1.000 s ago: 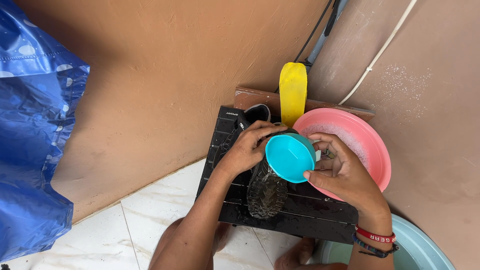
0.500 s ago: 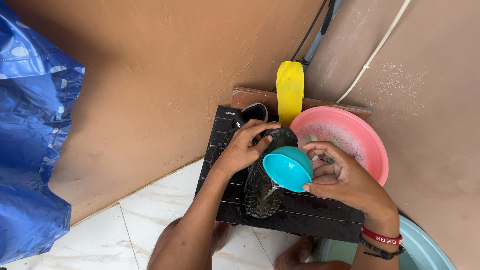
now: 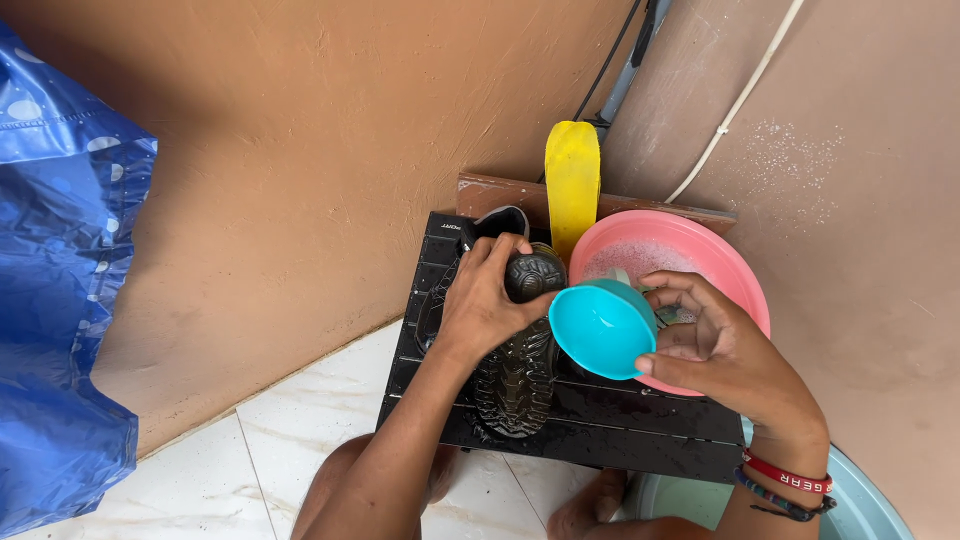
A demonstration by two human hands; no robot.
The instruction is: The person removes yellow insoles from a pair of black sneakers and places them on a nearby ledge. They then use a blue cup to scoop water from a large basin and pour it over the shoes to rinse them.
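Observation:
My left hand (image 3: 482, 300) grips a dark shoe (image 3: 520, 370), which lies sole-up on a black slatted board (image 3: 600, 425). In my right hand (image 3: 725, 350) is a small turquoise bowl (image 3: 603, 328), tilted on its side with its bottom facing me, right beside the shoe's heel. Just behind the bowl sits a pink basin (image 3: 680, 262) with soapy water in it.
A yellow insole (image 3: 572, 180) leans upright against the brown wall behind a wooden plank (image 3: 500, 192). A second dark shoe (image 3: 490, 222) lies under my left hand. Blue plastic sheeting (image 3: 60, 320) hangs at left. A pale green tub (image 3: 870, 510) shows at bottom right.
The turquoise bowl has turned over from open side up to bottom up and dropped lower beside the shoe. My left hand keeps its grip on the shoe.

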